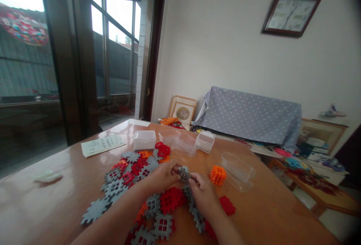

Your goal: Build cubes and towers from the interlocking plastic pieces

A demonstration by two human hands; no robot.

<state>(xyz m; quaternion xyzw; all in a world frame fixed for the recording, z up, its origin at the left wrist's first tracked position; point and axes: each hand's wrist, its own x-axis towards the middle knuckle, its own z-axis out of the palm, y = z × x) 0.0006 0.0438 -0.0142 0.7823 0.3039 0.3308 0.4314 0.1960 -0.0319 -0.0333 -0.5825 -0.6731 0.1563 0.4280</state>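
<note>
Between my two hands is a grey interlocking building tile (pixel 184 174) with notched edges. My left hand (pixel 166 173) pinches its left side, and my right hand (pixel 200 188) grips its right side with thumb and fingers. Under and around both hands lies a spread of loose tiles in grey, red and orange; a red tile (pixel 171 200) and a grey window tile (pixel 163 225) are close below. More grey tiles (pixel 196 215) run beside my right wrist, partly hidden by it. An orange cube (pixel 218 175) built from such tiles stands right of my right hand.
Clear plastic boxes (pixel 144 139) and lids stand along the back of the wooden table (pixel 267 215). Another clear container (pixel 238 171) lies at the right. A paper booklet (pixel 103 145) and a crumpled wrapper (pixel 47 176) are on the left. Beyond the table is a cloth-covered object (pixel 248 113).
</note>
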